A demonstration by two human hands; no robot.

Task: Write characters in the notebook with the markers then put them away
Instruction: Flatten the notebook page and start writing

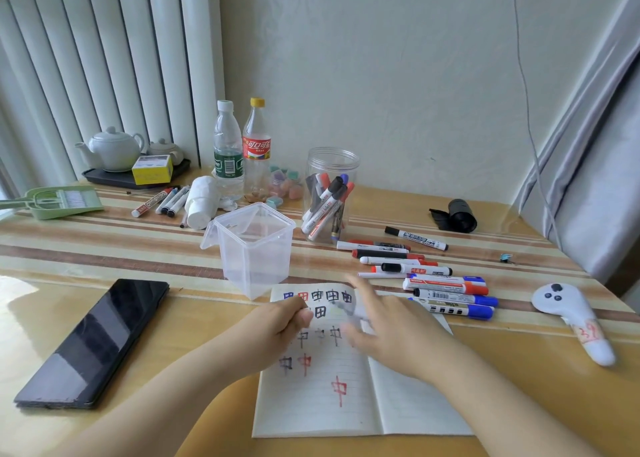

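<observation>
The notebook [332, 387] lies open on the desk [173, 335] right in front of the person, its spine running away from the camera and tilted slightly, so its long axis goes near-to-far. The left page already carries several rows of characters in blue, red and black, so the writing part looks well under way, perhaps close to done; the right page shows no writing where it is visible.

Both hands are over the top of the left page. The left hand [280, 325] is curled, thumb against fingers as if pinching something small, though what it holds I cannot tell. The right hand [388, 325] is blurred with motion, fingers spread and fairly straight; a pale smear near its fingertips could be a marker or its cap, but the blur hides it.

Putting away has hardly begun, by my judgement. A row of loose markers [446, 290] lies just beyond the notebook's right corner, their long axes running left to right across the desk, caps mostly toward the right (a few reversed). More stand tilted in the clear round jar [330, 165], and three lie far left near the bottles. The empty square plastic container [256, 248] stands open just past the notebook.
</observation>
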